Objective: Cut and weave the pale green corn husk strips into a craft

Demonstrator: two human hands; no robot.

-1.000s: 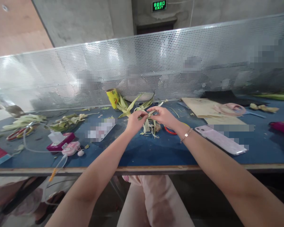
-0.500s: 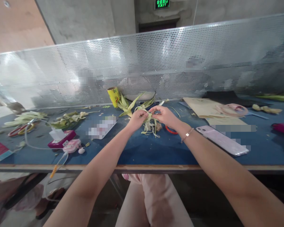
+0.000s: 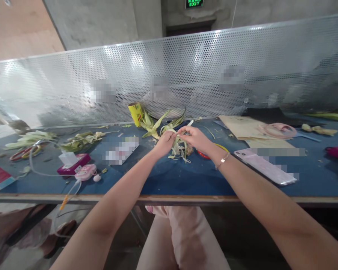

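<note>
My left hand (image 3: 165,143) and my right hand (image 3: 193,137) meet over the middle of the blue table. Both are closed on pale green strips of corn husk (image 3: 175,149), whose loose ends hang below the fingers. The exact pinch is partly hidden by the fingers. Just behind lie longer green husk leaves (image 3: 154,126), next to a yellow roll (image 3: 135,114). Beside my right wrist, red and yellow rings (image 3: 203,154) lie partly covered by the hand and arm.
Left of my hands are a phone-like flat thing (image 3: 126,150), a purple tissue pack (image 3: 73,165), a pink case (image 3: 86,172) on a cable, and husk piles (image 3: 83,142). A phone (image 3: 263,165), brown paper (image 3: 236,127) and pink tape roll (image 3: 280,130) lie right. A perforated metal screen (image 3: 169,71) stands behind.
My hands stay together on the husk strips, with small finger shifts. A pale strip end by the right fingers shows slightly differently. The view has tilted a little.
</note>
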